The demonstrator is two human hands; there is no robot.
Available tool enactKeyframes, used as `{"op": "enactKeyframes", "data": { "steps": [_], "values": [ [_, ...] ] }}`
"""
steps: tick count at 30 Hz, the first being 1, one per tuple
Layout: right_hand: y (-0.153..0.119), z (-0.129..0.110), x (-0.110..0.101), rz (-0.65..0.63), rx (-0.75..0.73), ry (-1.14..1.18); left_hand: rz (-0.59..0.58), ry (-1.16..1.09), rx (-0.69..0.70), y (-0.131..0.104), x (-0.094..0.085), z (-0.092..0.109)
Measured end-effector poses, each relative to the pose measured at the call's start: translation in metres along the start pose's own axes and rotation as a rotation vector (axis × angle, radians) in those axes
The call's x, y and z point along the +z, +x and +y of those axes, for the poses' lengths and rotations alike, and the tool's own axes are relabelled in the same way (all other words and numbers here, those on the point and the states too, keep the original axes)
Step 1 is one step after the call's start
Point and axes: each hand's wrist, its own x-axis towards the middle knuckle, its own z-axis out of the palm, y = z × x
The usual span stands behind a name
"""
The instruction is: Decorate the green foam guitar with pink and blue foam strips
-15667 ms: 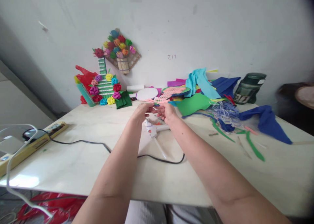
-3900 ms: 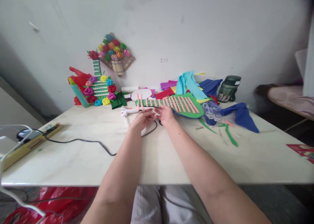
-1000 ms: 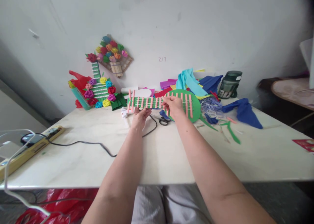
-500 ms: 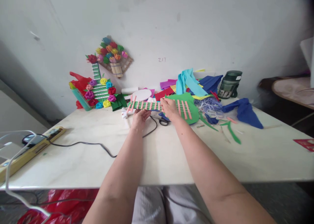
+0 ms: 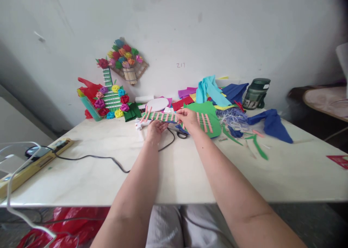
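A green craft guitar [image 5: 217,120] with pink strips across its neck and body lies at mid-table, white strings running along it. My left hand [image 5: 157,128] is under the neck, palm up, and holds it from below. Over the place where neck meets body, my right hand [image 5: 187,118] has its thumb and fingers pinched together at the strips and strings. What exactly sits between those fingertips is too small to make out. Just left of the neck lies a white glue gun [image 5: 140,124], partly hidden. Black-handled scissors [image 5: 182,134] rest below the guitar.
Coloured paper [image 5: 207,90] is heaped behind the guitar, with tangled string [image 5: 233,118] and a dark green bottle [image 5: 256,93] to the right. A flower-decorated guitar [image 5: 112,100] stands back left. A black cable [image 5: 89,156] runs from the power strip [image 5: 43,162] across the table.
My right hand's fingers have lifted slightly and shifted a little left at the neck's base. My left hand stays beneath the neck. The whole view has shifted slightly.
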Motion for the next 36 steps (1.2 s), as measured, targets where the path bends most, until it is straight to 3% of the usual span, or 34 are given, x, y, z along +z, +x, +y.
{"op": "enactKeyframes", "data": {
  "steps": [8, 14, 21, 26, 31, 36],
  "values": [
    [-0.004, -0.003, 0.000, 0.007, 0.029, -0.034, -0.077, -0.023, 0.032, 0.001, 0.001, -0.005],
    [-0.010, -0.012, 0.001, -0.004, 0.050, -0.056, -0.140, 0.001, -0.028, -0.002, 0.002, -0.008],
    [0.003, 0.007, -0.001, -0.017, -0.047, -0.194, -0.198, 0.058, -0.010, 0.001, -0.002, -0.010],
    [0.002, 0.014, -0.001, -0.032, -0.203, -0.519, -0.193, 0.055, -0.016, -0.001, 0.000, -0.009],
    [-0.010, 0.005, 0.002, -0.032, -0.231, -0.982, -0.162, 0.033, -0.043, -0.007, 0.004, -0.005],
    [-0.014, -0.001, 0.002, -0.043, -0.232, -1.135, -0.246, 0.151, -0.126, -0.006, 0.001, -0.004]
  ]
}}
